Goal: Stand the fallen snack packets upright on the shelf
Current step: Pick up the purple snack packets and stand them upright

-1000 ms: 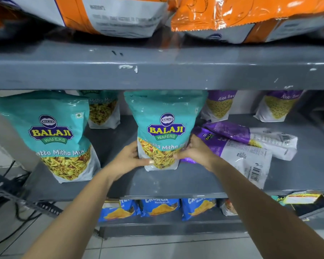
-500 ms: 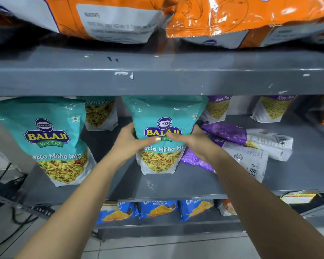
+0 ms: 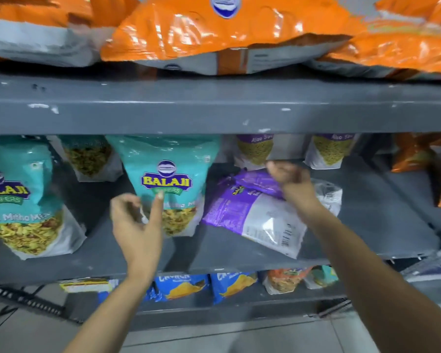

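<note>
A teal Balaji packet (image 3: 168, 159) stands upright in the middle of the grey shelf (image 3: 214, 248). My left hand (image 3: 138, 225) hovers just in front of it, fingers apart, index fingertip at its face. Right of it, two purple-and-white packets lie flat. The front one (image 3: 239, 210) is nearest me, and the second (image 3: 257, 180) lies partly on top of it, behind. My right hand (image 3: 295, 187) is over that second packet, fingers loosely bent; blur hides any contact. Another teal packet (image 3: 15, 189) stands upright at the left.
Upright packets line the back: a teal one (image 3: 89, 159) and two Aloo Sev packets (image 3: 255, 149) (image 3: 331, 149). The upper shelf edge (image 3: 214, 110) hangs low overhead with orange bags (image 3: 227, 34) on it. Blue packets (image 3: 181, 286) fill the lower shelf.
Both hands have let go of the middle teal packet, which stays upright. My right hand has moved right, over the lying purple packets. My left hand has drawn back a little.
</note>
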A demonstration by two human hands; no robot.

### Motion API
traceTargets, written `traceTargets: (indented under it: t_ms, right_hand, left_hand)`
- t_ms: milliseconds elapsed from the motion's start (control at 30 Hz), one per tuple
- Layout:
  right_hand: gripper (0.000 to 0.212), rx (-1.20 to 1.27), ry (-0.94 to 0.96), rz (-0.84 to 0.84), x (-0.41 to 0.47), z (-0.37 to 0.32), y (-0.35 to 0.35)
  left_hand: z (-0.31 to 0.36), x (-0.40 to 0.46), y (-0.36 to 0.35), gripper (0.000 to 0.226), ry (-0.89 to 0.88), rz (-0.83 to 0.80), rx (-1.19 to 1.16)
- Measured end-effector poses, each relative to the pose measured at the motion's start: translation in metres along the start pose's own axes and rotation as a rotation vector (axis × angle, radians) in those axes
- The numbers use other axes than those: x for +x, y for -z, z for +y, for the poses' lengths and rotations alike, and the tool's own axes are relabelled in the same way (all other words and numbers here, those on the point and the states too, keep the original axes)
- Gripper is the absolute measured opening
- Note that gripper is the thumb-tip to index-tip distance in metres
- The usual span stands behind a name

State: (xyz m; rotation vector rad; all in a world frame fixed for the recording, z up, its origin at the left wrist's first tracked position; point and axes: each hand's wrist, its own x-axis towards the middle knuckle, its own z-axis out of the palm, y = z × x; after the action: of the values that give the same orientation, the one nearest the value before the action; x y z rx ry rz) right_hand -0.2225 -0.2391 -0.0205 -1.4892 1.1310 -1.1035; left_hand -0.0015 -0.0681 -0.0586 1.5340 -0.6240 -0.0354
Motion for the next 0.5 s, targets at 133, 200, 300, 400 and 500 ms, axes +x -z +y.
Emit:
traceTargets:
  t_ms: [133,200,300,400,500]
  right_hand:
    - [0.012,-0.448,-0.125,0.066,0.055,0.043,0.114]
    - [0.016,-0.772,-0.169,-0.029,0.079,0.056,0.148]
    - [0.024,-0.613,-0.287,-0.167,0.106,0.072,0.174]
    - [0.046,-0.416,-0.578,-0.393,0.118,0.089,0.191]
    - [0.053,-0.275,-0.731,-0.578,0.125,0.106,0.202]
  left_hand:
    - [0.019,-0.063,-0.065,0.037,0.100,-0.285,0.019]
    - [0.034,-0.094,-0.112,0.042,0.174,-0.527,0.125]
    - [0.079,-0.142,-0.179,0.045,0.485,-0.912,0.133]
    - [0.110,-0.177,-0.228,0.036,0.879,-1.028,-0.027]
    - [0.104,-0.195,-0.268,0.043,1.083,-0.910,-0.272]
